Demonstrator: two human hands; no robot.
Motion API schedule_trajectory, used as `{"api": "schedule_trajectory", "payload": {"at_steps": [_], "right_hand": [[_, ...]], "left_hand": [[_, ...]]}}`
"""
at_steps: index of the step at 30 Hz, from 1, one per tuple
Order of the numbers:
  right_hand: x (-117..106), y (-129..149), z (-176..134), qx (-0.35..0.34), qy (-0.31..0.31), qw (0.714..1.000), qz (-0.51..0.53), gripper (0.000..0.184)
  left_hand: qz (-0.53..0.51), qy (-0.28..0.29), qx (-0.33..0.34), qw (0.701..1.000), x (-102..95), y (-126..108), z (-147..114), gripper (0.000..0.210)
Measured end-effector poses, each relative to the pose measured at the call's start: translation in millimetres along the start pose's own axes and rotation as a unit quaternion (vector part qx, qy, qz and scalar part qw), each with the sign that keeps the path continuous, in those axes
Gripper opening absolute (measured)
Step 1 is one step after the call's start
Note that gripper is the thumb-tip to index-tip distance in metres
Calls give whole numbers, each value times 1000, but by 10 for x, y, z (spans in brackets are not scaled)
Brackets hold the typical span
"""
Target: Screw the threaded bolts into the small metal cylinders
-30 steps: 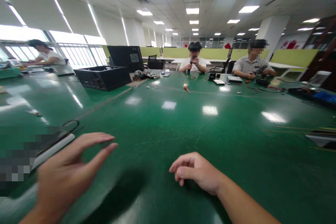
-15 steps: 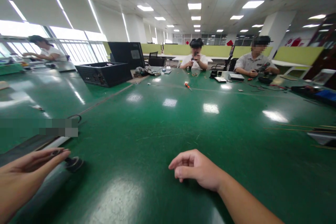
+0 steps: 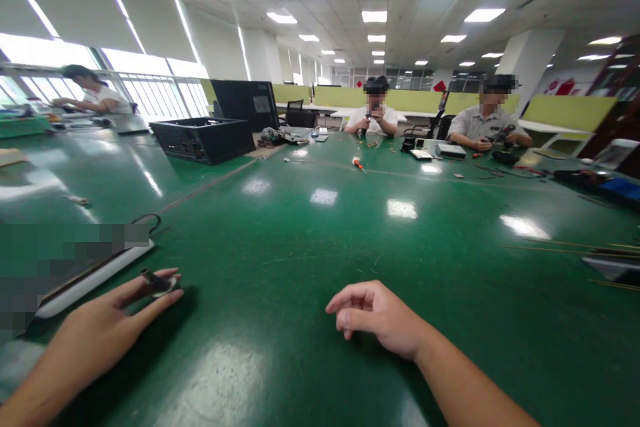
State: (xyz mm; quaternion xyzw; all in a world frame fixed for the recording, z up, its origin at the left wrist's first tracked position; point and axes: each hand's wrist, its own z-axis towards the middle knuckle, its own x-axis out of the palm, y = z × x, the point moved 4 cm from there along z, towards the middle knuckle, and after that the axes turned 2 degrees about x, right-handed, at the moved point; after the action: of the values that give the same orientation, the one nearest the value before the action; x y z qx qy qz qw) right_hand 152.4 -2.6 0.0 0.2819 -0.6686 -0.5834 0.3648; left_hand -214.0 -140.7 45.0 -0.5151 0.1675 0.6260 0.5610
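My left hand (image 3: 105,320) grips a small dark part with a short stem and a round, paler-rimmed base (image 3: 163,285) between thumb and fingers, low over the green tabletop (image 3: 240,267). What kind of part it is, I cannot make out. My right hand (image 3: 383,320) rests on the table further right, its fingers loosely bent and a little apart from the thumb. Nothing shows in it. Just beyond my left hand lies a long pale-edged flat thing (image 3: 100,280), partly covered by blurred blocks.
At the far left stands a black computer case (image 3: 203,140). An orange-handled screwdriver (image 3: 359,165) lies mid-table. Thin sticks (image 3: 565,249) jut in from the right. Two people (image 3: 373,120) sit across the table; another person (image 3: 93,97) works at the far left.
My left hand has moved right and slightly forward with the small dark part, whose stem now tilts up and base sits at the fingertips. My right hand has barely shifted.
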Motion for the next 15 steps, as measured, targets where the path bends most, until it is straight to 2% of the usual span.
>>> {"api": "schedule_trajectory", "payload": {"at_steps": [2,5,8,11,13,15], "right_hand": [[-61,30,-4,-24,-37,999,3,35],[-230,86,-14,-70,-116,991,10,35],[-457,152,-62,-121,-208,971,3,36],[-627,205,-135,-153,-253,948,-119,35],[-678,209,-171,-152,-257,922,-246,38],[-689,188,-191,-143,-255,896,-333,46]], "left_hand": [[-32,33,28,999,33,-330,95,40],[-117,71,95,986,160,-954,202,41],[-195,134,195,952,411,-1608,204,29],[-236,174,280,914,710,-2089,145,27],[-260,195,308,894,918,-2262,110,31],[-289,217,317,877,1105,-2333,87,35]]}}
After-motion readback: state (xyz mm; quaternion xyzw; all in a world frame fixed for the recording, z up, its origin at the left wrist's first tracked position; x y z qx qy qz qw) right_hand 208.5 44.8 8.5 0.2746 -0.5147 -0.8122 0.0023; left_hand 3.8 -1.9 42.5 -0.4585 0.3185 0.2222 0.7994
